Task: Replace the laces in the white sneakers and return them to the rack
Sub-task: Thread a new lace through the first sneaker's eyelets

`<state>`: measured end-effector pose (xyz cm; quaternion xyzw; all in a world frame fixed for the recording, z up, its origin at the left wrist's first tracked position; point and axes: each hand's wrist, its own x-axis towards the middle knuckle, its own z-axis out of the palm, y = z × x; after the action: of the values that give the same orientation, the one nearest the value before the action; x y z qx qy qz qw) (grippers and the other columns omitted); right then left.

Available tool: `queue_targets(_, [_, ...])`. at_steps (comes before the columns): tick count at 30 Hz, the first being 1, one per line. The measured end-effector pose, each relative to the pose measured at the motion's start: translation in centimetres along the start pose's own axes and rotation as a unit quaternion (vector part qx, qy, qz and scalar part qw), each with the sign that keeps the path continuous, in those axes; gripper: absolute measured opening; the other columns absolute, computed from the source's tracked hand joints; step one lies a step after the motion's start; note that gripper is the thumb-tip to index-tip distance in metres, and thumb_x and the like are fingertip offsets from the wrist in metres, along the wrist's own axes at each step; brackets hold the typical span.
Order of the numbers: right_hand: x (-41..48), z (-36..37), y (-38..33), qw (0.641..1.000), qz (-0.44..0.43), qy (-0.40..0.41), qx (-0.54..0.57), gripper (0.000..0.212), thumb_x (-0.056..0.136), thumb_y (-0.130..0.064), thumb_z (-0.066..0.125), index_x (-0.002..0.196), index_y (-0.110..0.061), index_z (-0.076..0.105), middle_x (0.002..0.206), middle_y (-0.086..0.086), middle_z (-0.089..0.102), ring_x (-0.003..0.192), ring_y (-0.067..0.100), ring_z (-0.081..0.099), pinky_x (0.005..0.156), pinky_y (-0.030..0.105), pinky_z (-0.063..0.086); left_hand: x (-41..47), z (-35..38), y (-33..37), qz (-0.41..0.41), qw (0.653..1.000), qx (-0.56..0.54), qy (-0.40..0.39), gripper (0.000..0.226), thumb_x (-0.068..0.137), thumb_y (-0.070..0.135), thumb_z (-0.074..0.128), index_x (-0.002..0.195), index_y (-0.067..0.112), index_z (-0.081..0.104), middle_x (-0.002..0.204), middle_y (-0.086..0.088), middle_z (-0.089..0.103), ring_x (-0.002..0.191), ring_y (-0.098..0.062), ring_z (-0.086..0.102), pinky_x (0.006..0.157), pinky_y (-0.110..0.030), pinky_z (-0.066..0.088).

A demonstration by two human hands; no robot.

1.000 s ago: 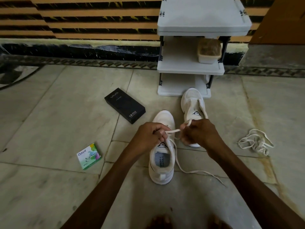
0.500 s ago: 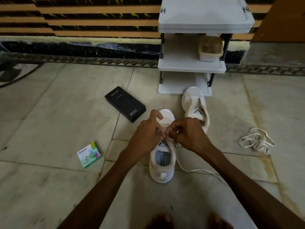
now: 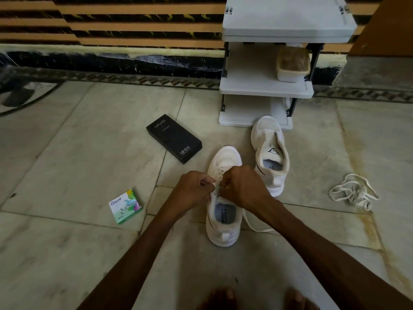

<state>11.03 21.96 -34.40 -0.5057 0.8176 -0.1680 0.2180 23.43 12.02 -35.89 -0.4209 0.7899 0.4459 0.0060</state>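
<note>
Two white sneakers stand on the floor. The near sneaker (image 3: 223,222) is under my hands, toe pointing away. My left hand (image 3: 194,190) and my right hand (image 3: 242,186) are both closed over its tongue and pinch the white lace (image 3: 252,225), whose loose end trails to the right across the floor. The far sneaker (image 3: 270,151) has no lace and sits just in front of the white rack (image 3: 266,90). A loose bundle of white laces (image 3: 353,193) lies on the floor at the right.
A black phone box (image 3: 174,138) lies left of the sneakers. A small green and white packet (image 3: 125,206) sits nearer, at the left. A brush in a white tub (image 3: 292,63) stands on the rack's middle shelf. My bare toes (image 3: 257,298) show at the bottom edge.
My hands have come together from pulling the lace apart and dropped lower onto the near sneaker's tongue. The short taut stretch of lace between them is gone.
</note>
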Motion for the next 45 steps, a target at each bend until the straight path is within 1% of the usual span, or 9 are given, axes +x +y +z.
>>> queue_targets(8, [0.4,-0.2,-0.2,1.000,0.016,-0.009,-0.013,0.028,0.085,-0.031,0.069,0.095,-0.005,0.073,0.088,0.013,0.070,0.082,0.026,0.067,0.079,0.031,0.053,0.3,0.0,-0.1,0.004,1.000,-0.005,-0.025,0.022,0.095,0.022,0.057,0.112,0.017,0.070,0.105,0.000,0.070,0.092,-0.011,0.065,0.086,-0.025,0.053])
queue_targets(16, [0.7,-0.2,-0.4,0.997,-0.001,-0.028,-0.067,0.024,0.091,-0.027,0.062,0.102,-0.006,0.064,0.091,0.006,0.057,0.094,0.026,0.063,0.073,0.023,0.035,-0.2,0.3,0.7,0.055,0.997,0.052,0.010,0.024,0.093,0.025,0.060,0.112,0.013,0.069,0.107,-0.004,0.071,0.090,-0.013,0.063,0.085,-0.024,0.050])
queue_targets(20, [0.9,-0.1,0.0,0.998,-0.011,-0.032,-0.059,0.022,0.091,-0.024,0.061,0.100,-0.004,0.068,0.097,0.012,0.067,0.093,0.027,0.064,0.080,0.028,0.048,-0.2,0.2,0.7,0.062,0.996,0.057,0.015,0.023,0.092,0.023,0.062,0.112,0.013,0.069,0.106,-0.004,0.071,0.093,-0.015,0.065,0.087,-0.026,0.051])
queue_targets(27, [0.3,1.5,0.0,0.997,0.017,-0.024,-0.074,0.022,0.090,-0.021,0.062,0.109,-0.012,0.067,0.110,0.007,0.065,0.101,0.022,0.062,0.092,0.028,0.048,0.5,-0.1,0.0,0.047,0.998,-0.019,-0.044,0.017,0.100,0.023,0.050,0.105,0.018,0.065,0.101,-0.002,0.069,0.088,-0.014,0.067,0.085,-0.032,0.058])
queue_targets(32, [-0.5,1.9,-1.2,0.990,0.031,0.054,-0.124,0.023,0.091,-0.015,0.059,0.114,-0.014,0.061,0.112,0.006,0.061,0.095,0.023,0.064,0.083,0.032,0.050,1.3,0.1,-0.5,0.066,0.998,0.001,-0.016,0.012,0.090,0.013,0.064,0.100,0.016,0.070,0.097,-0.005,0.070,0.077,-0.013,0.068,0.071,-0.024,0.058])
queue_targets(36, [-1.2,2.3,-0.8,0.988,0.023,0.119,-0.091,0.030,0.083,-0.008,0.067,0.110,-0.010,0.054,0.095,0.009,0.063,0.072,0.028,0.064,0.065,0.035,0.049,1.1,0.4,-0.7,0.081,0.997,0.006,0.013,0.005,0.088,0.017,0.068,0.092,0.016,0.071,0.085,-0.002,0.072,0.069,-0.007,0.068,0.076,-0.028,0.059])
queue_targets(39, [-2.0,3.0,0.1,0.989,0.008,0.144,-0.039,0.033,0.081,-0.010,0.070,0.109,-0.012,0.053,0.098,0.009,0.060,0.066,0.027,0.061,0.057,0.036,0.053,1.2,0.6,-0.3,0.126,0.982,0.141,0.025,0.014,0.093,0.022,0.061,0.100,0.011,0.067,0.092,-0.003,0.070,0.078,-0.013,0.067,0.083,-0.028,0.056])
queue_targets(42, [-2.9,3.7,0.9,0.985,0.002,0.166,0.036,0.030,0.089,-0.019,0.065,0.114,-0.014,0.049,0.110,0.008,0.061,0.080,0.024,0.065,0.066,0.036,0.058,1.0,0.2,-0.1,0.183,0.898,0.389,0.094,0.021,0.095,0.013,0.054,0.115,0.006,0.053,0.109,-0.008,0.059,0.092,-0.019,0.061,0.079,-0.026,0.048])
queue_targets(45, [-3.1,4.0,1.3,0.977,0.029,0.186,0.101,0.030,0.092,-0.024,0.064,0.115,-0.018,0.045,0.112,0.004,0.062,0.086,0.019,0.067,0.071,0.029,0.058,2.4,-3.5,-0.9,0.131,0.889,0.390,0.202,0.016,0.095,0.008,0.051,0.111,0.006,0.053,0.098,-0.009,0.057,0.081,-0.018,0.058,0.073,-0.026,0.050])
